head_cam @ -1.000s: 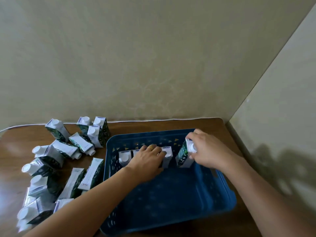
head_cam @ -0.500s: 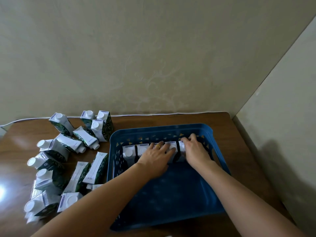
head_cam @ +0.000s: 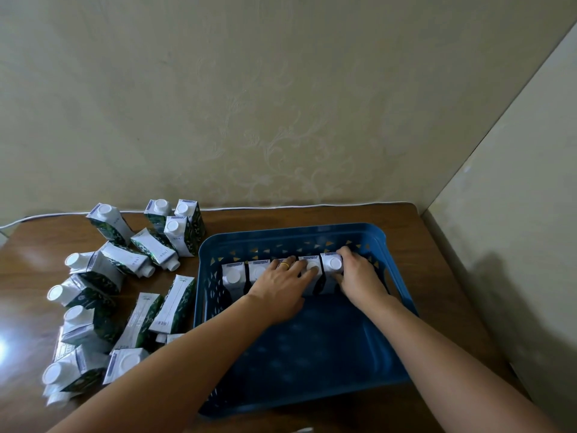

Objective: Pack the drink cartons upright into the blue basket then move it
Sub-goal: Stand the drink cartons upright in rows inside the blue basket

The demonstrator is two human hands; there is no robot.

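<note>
The blue basket [head_cam: 379,370] stands on the brown table, right of centre. A row of several white-and-green drink cartons [head_cam: 232,278] stands upright along its far wall. My left hand [head_cam: 279,287] lies flat over the middle cartons, fingers stretched, a ring on one finger. My right hand [head_cam: 359,276] grips the rightmost carton [head_cam: 333,264] of the row, fingers curled round its top. Several more cartons [head_cam: 106,270] lie or stand loose on the table left of the basket.
A wall runs behind the table and a side wall [head_cam: 515,245] closes in on the right, next to the table edge. A white cable [head_cam: 281,206] lies along the table's back edge. The near part of the basket floor is bare.
My right hand has brought the tilted carton down upright into the row beside the others. My left hand has stayed on the middle cartons. The camera has shifted a little.
</note>
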